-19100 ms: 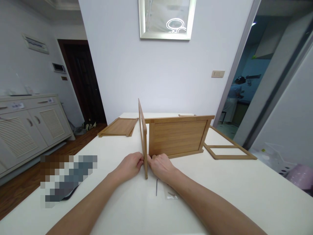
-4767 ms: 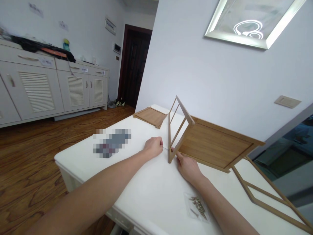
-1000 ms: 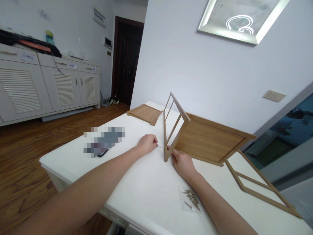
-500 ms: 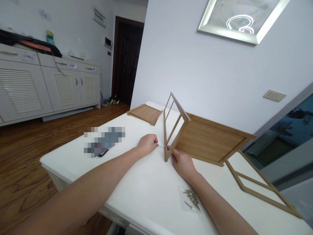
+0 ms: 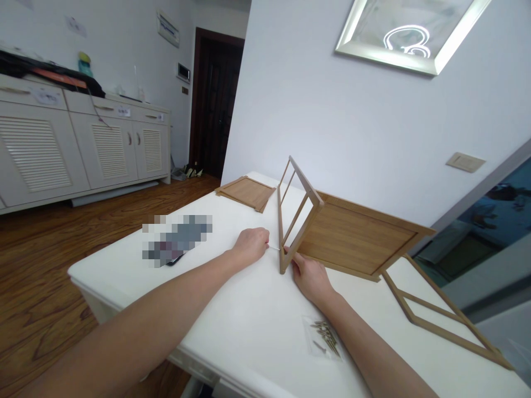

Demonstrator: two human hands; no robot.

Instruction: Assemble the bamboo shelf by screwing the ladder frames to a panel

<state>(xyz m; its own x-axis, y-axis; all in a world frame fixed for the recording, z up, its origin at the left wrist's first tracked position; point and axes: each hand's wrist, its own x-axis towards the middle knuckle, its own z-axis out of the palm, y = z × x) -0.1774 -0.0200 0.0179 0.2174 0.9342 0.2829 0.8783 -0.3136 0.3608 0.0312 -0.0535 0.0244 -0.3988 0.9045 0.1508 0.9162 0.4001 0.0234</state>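
My left hand point(image 5: 251, 245) is closed around a thin metal hex key point(image 5: 274, 249), most of it hidden in the fist. The key's bare end meets the lower corner of an upright wooden side frame point(image 5: 305, 221) with open slots. On the other side of that corner, my right hand point(image 5: 311, 275) pinches the frame's lower rail, fingertips partly hidden behind the wood. A wooden panel point(image 5: 357, 235) stands on edge against the frame and reaches back to the right. Near my right forearm lies a clear plastic bag point(image 5: 309, 338) with several brass-coloured screws point(image 5: 327, 337).
Another slotted wooden frame point(image 5: 435, 329) lies at the right of the white table point(image 5: 249, 331). Flat wooden panels point(image 5: 248, 192) rest at the far end. A blurred-out object point(image 5: 178, 240), dark-edged, lies left of my left hand. A wall stands behind the table.
My left hand has turned slightly at the wrist and shifted a little, with the hex key still at the frame's corner. My right hand, the frame and the panel stay put.
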